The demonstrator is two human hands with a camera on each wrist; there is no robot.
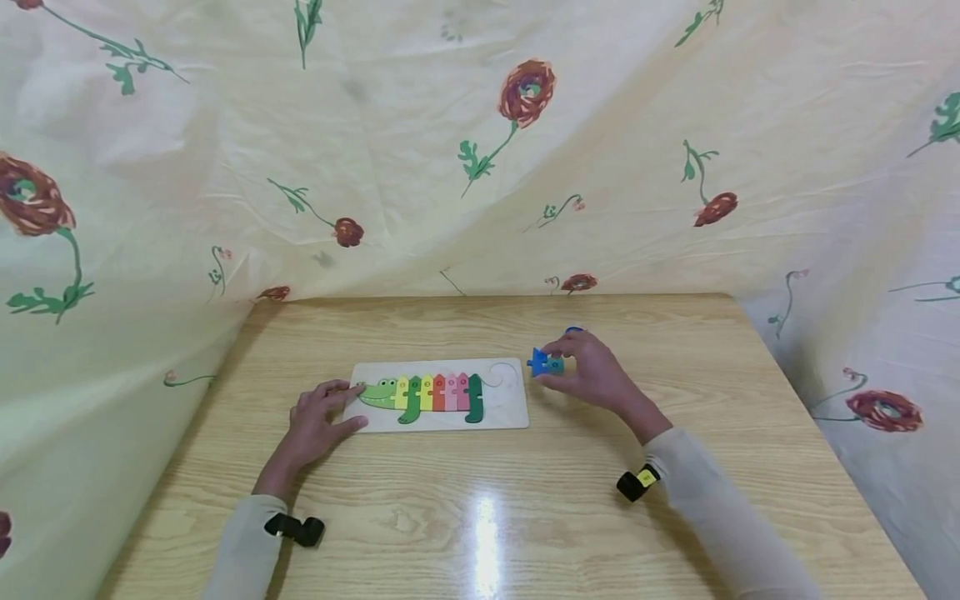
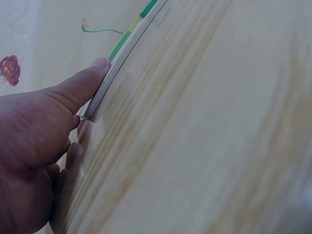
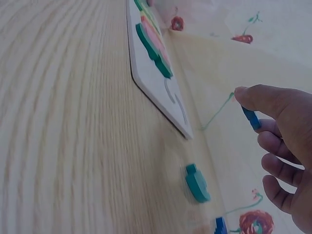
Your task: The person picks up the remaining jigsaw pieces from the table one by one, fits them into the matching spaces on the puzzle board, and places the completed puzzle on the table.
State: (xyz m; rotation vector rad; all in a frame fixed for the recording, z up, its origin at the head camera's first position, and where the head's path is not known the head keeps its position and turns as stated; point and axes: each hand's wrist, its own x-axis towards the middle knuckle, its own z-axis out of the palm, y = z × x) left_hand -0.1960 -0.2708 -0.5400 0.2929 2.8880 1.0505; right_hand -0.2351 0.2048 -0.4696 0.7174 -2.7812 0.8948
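Note:
A white puzzle board [image 1: 506, 412] lies on the table, with a crocodile made up of numbered, coloured pieces [image 1: 438, 393] set in it. My left hand [image 1: 313, 423] rests at its left end, forefinger on the crocodile's snout and thumb by the near edge. Just off the board's right end, my right hand [image 1: 588, 371] pinches a blue puzzle piece [image 3: 251, 118] between thumb and forefinger, raised above the table. Below it lies a teal puzzle piece [image 3: 197, 185]. A darker blue piece [image 3: 221, 225] shows partly at the bottom of the right wrist view; in the head view my hand mostly covers it.
The wooden table [image 1: 420, 508] extends around the board on all sides. Flower-patterned cloth [image 1: 405, 150] hangs behind it and along both sides. Each sleeve carries a black wrist camera [image 1: 303, 531].

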